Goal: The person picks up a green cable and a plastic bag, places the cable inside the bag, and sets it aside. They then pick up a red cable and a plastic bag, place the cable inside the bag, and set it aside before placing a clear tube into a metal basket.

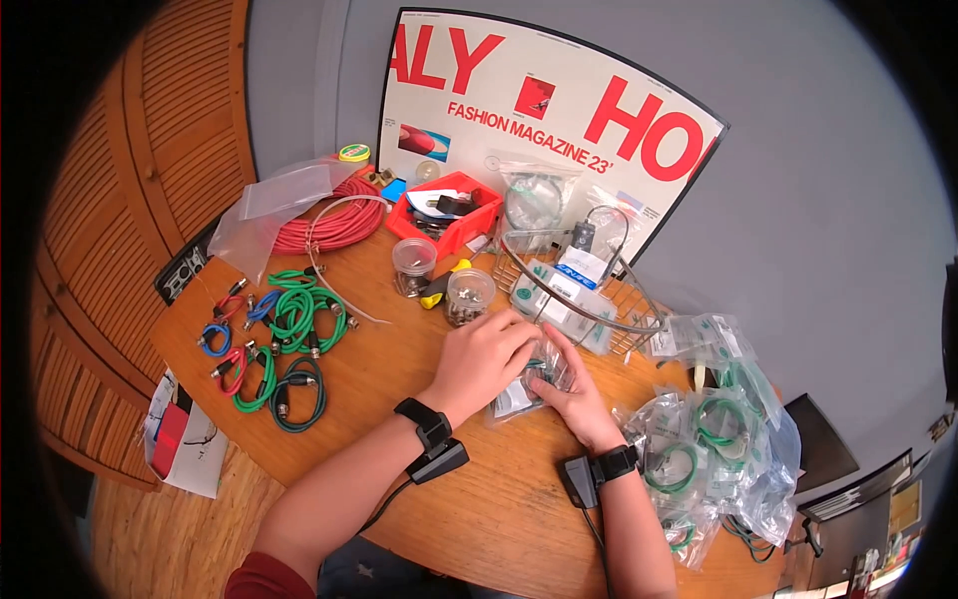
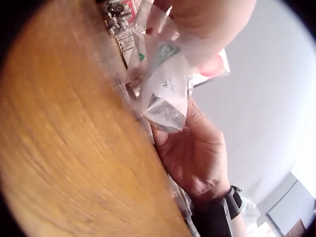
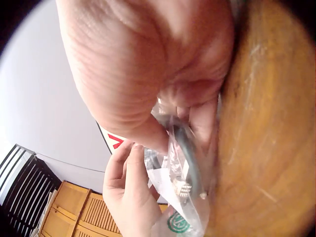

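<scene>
Between both hands, low over the table, is a clear plastic bag [image 1: 512, 402] with a white paper label and green print. Inside it lies a dark green cable [image 3: 185, 148] with a metal connector [image 3: 184, 189] at its end. My left hand [image 1: 482, 361] pinches the bag's upper edge with fingers and thumb. My right hand [image 1: 577, 401] grips the bag from the other side, its thumb lying across the plastic. In the left wrist view the bag's corner shows in front of my right hand [image 2: 195, 158]. Part of the cable is hidden behind the right fingers.
Green, blue and red coiled cables [image 1: 299, 309] lie at the left. Two jars of small parts [image 1: 469, 298] and a wire basket [image 1: 639, 317] stand just beyond my hands. Bagged cables [image 1: 714, 449] pile up at the right. A red bin [image 1: 459, 235] sits farther back.
</scene>
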A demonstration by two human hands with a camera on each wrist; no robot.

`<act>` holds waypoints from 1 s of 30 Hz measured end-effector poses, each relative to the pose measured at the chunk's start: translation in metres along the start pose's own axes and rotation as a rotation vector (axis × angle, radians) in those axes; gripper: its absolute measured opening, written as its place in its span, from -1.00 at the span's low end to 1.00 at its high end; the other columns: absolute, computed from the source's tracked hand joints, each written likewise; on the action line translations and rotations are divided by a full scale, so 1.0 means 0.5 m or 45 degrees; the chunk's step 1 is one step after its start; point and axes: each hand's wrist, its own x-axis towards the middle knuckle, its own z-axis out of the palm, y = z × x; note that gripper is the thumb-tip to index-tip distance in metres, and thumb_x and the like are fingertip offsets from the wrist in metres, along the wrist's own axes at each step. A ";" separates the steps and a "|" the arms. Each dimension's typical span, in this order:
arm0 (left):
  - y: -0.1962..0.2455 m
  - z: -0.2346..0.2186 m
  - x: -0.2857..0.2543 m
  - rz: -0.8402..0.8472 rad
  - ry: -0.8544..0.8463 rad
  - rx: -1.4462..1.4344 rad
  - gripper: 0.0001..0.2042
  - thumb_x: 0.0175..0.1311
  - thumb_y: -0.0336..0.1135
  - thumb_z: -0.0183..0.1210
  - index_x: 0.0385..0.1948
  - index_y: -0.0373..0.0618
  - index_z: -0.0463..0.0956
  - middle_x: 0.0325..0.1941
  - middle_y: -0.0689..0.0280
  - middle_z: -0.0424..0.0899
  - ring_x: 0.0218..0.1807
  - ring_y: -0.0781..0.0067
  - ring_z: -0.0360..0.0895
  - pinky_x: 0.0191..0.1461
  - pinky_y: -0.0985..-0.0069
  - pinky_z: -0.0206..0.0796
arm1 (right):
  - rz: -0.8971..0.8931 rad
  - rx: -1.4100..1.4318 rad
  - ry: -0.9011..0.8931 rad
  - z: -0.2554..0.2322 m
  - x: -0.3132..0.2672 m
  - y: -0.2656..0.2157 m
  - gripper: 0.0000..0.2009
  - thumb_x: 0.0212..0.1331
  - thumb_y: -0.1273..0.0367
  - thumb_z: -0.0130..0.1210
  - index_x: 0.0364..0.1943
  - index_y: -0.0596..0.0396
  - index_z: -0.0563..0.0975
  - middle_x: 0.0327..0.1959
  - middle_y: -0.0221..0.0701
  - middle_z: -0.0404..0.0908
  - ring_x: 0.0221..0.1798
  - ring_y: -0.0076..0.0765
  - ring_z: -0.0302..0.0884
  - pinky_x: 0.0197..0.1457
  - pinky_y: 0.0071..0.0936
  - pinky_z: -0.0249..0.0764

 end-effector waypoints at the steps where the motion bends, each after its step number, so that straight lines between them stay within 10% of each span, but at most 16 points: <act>1: 0.002 0.001 0.001 0.011 0.024 -0.029 -0.90 0.13 -0.36 0.19 -0.31 -0.04 0.56 -0.31 0.34 0.61 -0.30 0.27 0.60 -0.27 0.36 0.45 | -0.043 -0.014 0.022 0.001 0.002 0.002 -0.28 0.17 0.64 0.07 0.42 0.04 0.03 0.33 -0.33 0.23 0.12 -0.46 0.44 0.11 -0.54 0.44; 21: 0.014 -0.003 0.002 -0.139 -0.091 -0.093 -0.65 0.16 -0.19 0.22 -0.06 -0.06 0.41 -0.40 0.20 0.61 -0.31 0.16 0.61 -0.31 0.28 0.41 | 0.148 0.099 0.268 -0.009 0.004 0.024 -0.55 0.19 0.51 0.16 0.18 0.11 0.36 -0.07 -0.46 0.56 -0.16 -0.56 0.55 -0.11 -0.59 0.52; 30: -0.042 0.038 -0.005 -0.502 -0.031 -0.713 -0.84 0.25 -0.34 0.19 -0.23 -0.16 0.45 -0.68 0.29 0.56 -0.65 0.58 0.46 -0.55 0.54 0.20 | -0.085 0.620 0.283 -0.027 0.009 0.035 -0.66 0.32 0.50 -0.03 0.16 0.22 0.37 0.02 -0.30 0.54 0.07 -0.45 0.48 0.12 -0.49 0.45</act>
